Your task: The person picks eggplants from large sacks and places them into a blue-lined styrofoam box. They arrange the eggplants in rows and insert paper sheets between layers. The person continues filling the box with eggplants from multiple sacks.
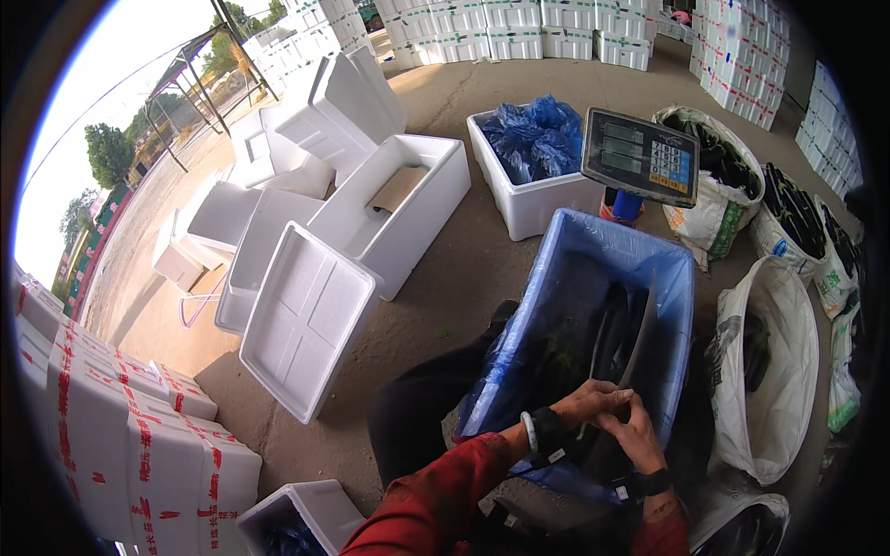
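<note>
A foam box lined with blue plastic film point(591, 233) stands before me, with long dark eggplants point(610, 323) lying lengthwise inside. A thin sheet, seen edge-on, point(641, 326) stands upright beside them, towards the box's right side. Over the near end of the box, my left hand point(594, 403) and my right hand point(634, 427) meet at the fingertips, close to the sheet's near end. Whether something small is pinched between the fingers cannot be made out. Just past the far rim rises a scale's display with a keypad point(640, 156).
Woven sacks of eggplants point(793, 215) line the right, beside a wide-mouthed sack point(799, 375) holding few. A foam box point(514, 201) holds crumpled blue bags point(539, 135). Open foam boxes point(431, 215) and a lid point(306, 320) lie left; taped boxes point(167, 465) are stacked lower left.
</note>
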Motion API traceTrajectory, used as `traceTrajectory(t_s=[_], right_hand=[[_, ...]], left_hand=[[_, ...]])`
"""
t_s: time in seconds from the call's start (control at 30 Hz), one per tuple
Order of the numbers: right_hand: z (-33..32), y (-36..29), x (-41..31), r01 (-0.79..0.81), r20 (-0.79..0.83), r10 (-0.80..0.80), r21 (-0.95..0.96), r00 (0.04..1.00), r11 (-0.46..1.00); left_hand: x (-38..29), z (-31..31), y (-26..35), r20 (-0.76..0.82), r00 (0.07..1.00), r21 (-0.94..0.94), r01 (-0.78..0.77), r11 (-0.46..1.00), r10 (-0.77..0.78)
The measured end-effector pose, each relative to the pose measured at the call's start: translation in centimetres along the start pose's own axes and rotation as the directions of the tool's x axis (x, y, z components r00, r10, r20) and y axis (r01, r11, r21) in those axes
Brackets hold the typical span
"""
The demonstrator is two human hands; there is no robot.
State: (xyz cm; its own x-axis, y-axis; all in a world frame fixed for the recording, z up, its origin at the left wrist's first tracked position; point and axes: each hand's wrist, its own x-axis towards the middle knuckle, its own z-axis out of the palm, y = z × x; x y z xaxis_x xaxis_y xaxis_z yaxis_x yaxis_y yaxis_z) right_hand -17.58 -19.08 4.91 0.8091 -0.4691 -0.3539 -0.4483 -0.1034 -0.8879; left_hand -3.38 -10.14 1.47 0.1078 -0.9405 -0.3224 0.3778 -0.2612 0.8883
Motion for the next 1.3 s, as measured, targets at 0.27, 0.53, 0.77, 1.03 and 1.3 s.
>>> traceTrajectory(t_s=[0.27, 0.53, 0.77, 1.03, 1.3], right_hand=[[-0.9, 2.7, 0.0, 0.047, 0.079, -0.084, 0.391, 0.993, 0.919], [0.4, 3.1, 0.3, -0.024, 0.098, -0.011, 0.344, 0.995, 0.938], [0.1, 2.3, -0.8, 0.024, 0.016, -0.030, 0.296, 0.999, 0.955], [0.3, 2.6, -1.9, 0.080, -0.149, -0.047, 0.221, 0.988, 0.972], [2.0, 7.9, -1.8, -0.012, -0.175, -0.568, -0.960, 0.804, 0.280]], left_hand=[[0.1, -1.4, -0.9, 0.062, 0.997, -0.075, 0.054, 0.996, -0.050], [0.1, -2.0, -1.0, 0.020, 0.999, -0.095, 0.048, 0.994, -0.047], [0.3, -2.1, -1.8, 0.087, 0.996, -0.228, 0.042, 0.973, -0.023], [0.8, -0.6, -1.5, 0.070, 0.995, -0.276, 0.087, 0.957, -0.070], [-3.0, -3.0, 1.7, -0.120, 0.949, 0.254, -0.255, 0.933, 0.292]])
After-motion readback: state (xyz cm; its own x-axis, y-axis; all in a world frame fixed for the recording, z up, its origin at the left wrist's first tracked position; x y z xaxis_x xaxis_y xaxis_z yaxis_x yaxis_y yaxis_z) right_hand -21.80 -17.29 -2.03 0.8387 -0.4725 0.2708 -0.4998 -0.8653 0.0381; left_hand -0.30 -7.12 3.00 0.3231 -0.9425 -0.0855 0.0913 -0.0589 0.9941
